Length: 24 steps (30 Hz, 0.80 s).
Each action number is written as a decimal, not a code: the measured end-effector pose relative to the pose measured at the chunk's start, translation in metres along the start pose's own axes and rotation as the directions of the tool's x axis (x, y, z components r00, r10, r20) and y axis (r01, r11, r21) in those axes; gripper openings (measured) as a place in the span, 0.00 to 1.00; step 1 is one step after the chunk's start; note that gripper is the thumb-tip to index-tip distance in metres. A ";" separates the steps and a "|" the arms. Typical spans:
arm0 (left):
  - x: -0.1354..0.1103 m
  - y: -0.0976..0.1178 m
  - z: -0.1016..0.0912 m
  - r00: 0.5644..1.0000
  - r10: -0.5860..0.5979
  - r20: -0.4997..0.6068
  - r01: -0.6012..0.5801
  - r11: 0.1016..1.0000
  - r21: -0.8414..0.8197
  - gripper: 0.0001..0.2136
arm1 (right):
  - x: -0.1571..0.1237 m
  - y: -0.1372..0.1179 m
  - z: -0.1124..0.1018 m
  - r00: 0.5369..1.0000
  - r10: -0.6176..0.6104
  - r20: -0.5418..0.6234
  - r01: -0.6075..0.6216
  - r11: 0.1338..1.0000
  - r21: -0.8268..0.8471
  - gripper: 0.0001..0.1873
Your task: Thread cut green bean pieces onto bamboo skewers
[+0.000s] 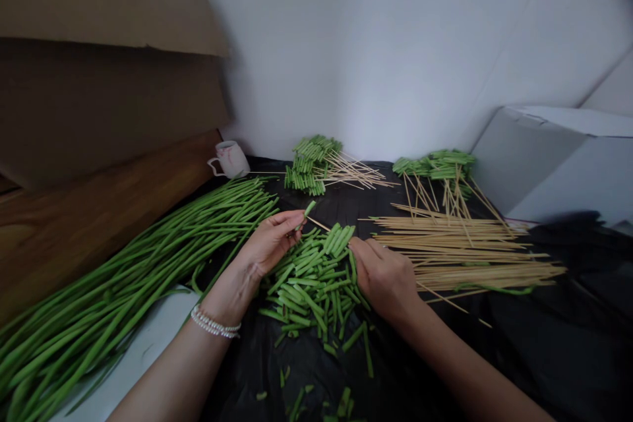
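Observation:
My left hand point(274, 239) pinches a short cut piece of green bean point(309, 208) at the bare tip of a thin wooden skewer point(318, 223). Several cut pieces point(339, 239) are threaded side by side on that skewer, close to my right hand. Closed around the skewer's other end is my right hand point(383, 273); its fingertips are partly hidden. Below both hands lies a loose heap of cut green bean pieces point(301, 300). A beaded bracelet point(215, 324) circles my left wrist.
Long uncut green beans point(143, 270) spread at left, partly over a white board point(148, 349). Bare skewers point(475, 254) lie at right. Loaded skewers are piled at the back point(314, 161) and back right point(438, 163). A mug point(231, 159), a cardboard box point(109, 79) and a white box point(554, 158) stand around.

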<state>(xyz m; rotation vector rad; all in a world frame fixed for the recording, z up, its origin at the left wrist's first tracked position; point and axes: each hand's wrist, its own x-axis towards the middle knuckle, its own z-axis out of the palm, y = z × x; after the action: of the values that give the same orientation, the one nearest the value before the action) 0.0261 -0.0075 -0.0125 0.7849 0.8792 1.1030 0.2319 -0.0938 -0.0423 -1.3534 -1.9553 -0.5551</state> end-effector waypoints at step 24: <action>-0.007 -0.003 0.009 0.998 0.060 0.008 -0.061 0.989 0.136 0.12 | -0.002 -0.001 0.002 1.000 0.017 0.026 -0.019 0.998 0.053 0.14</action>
<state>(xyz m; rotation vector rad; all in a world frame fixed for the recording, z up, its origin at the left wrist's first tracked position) 0.0339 -0.0158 -0.0097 0.9313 0.9401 1.1026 0.2307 -0.0939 -0.0455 -1.3493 -1.9624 -0.4763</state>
